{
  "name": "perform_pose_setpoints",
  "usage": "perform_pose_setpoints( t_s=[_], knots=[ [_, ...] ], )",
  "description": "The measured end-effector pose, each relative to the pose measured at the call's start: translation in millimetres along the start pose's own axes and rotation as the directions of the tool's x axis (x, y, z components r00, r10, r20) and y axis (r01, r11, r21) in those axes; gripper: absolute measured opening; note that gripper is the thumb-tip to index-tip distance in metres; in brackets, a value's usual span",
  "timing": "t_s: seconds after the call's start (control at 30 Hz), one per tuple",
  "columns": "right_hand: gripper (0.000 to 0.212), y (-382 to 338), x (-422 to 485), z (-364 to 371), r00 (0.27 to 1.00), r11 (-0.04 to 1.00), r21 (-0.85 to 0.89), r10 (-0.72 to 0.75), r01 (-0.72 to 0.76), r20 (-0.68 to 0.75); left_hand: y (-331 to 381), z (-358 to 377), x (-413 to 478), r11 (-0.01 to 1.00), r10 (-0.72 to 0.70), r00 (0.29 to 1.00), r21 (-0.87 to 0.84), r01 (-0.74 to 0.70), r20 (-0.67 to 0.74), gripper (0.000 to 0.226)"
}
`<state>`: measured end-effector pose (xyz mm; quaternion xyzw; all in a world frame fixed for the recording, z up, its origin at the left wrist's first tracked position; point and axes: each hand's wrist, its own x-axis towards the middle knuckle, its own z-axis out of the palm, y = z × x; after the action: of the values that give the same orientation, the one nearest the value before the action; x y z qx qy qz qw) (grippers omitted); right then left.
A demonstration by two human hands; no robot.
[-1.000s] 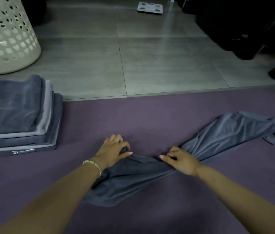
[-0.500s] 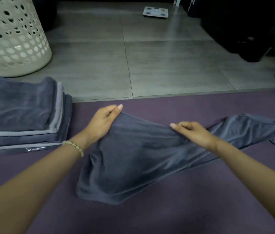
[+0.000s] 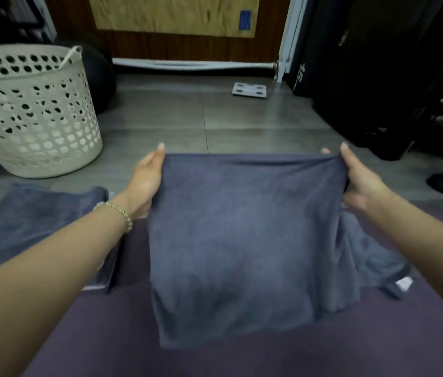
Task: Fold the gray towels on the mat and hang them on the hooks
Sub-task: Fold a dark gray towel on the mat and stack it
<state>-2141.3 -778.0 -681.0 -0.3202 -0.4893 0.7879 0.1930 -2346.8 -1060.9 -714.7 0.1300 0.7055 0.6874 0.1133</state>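
One gray towel is held up over the purple mat, and its top edge is pulled straight between two hands. The left corner is pinched by the left hand; the thumb is laid on the near side, and the rest of that hand is hidden behind the cloth. The right corner is pinched by the right hand, where the fingers are pressed together on a small bunch of cloth. The bottom of the towel is let down onto the mat. More cloth is draped behind on the right side, and a small white tag is shown there.

This fold is judged to be only partly made. A stack of folded towels is laid flat at the left edge of the mat, so some of the folding is judged to be done. No hooks are seen, and no towel is seen hung up, so the hanging is judged to be left.

The towel is made of soft, fuzzy cloth with no pattern. The mat is flat and dull. A bracelet of small pale beads is worn on the left wrist. Beyond the stack, a round white basket full of holes is set on the floor, which is made of smooth gray tiles. A flat little scale is placed farther back. The dark things at the right cannot be told.
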Motion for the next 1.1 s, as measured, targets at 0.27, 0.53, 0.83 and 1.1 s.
perform_pose_setpoints(
  t_s=[0.27, 0.53, 0.83, 1.1],
  knots=[
    [0.033, -57.9, -27.0, 39.1, 0.981, 0.981, 0.003, -0.193, 0.193, -0.016, 61.0, -10.3, -5.6, 0.901, 0.409, 0.908, 0.195, -0.387, -0.089, 0.043],
    [0.037, 118.4, -67.3, -12.6, 0.992, 0.776, -0.63, 0.05, 0.035, 0.116, -87.6, -47.5, -104.0, 0.886, 0.071, 0.964, 0.428, -0.178, 0.256, 0.038],
    [0.038, 255.8, -108.7, -57.0, 0.881, 0.438, -0.881, 0.47, -0.179, 0.055, -176.1, -89.1, -175.0, 0.62, -0.579, 0.7, 0.783, 0.044, 0.418, 0.041],
    [0.022, 252.5, -98.7, -55.0, 0.917, 0.55, -0.822, 0.388, -0.147, 0.095, -179.0, -65.4, -169.3, 0.666, -0.638, 0.68, 0.702, 0.252, 0.361, 0.03]
  ],
)
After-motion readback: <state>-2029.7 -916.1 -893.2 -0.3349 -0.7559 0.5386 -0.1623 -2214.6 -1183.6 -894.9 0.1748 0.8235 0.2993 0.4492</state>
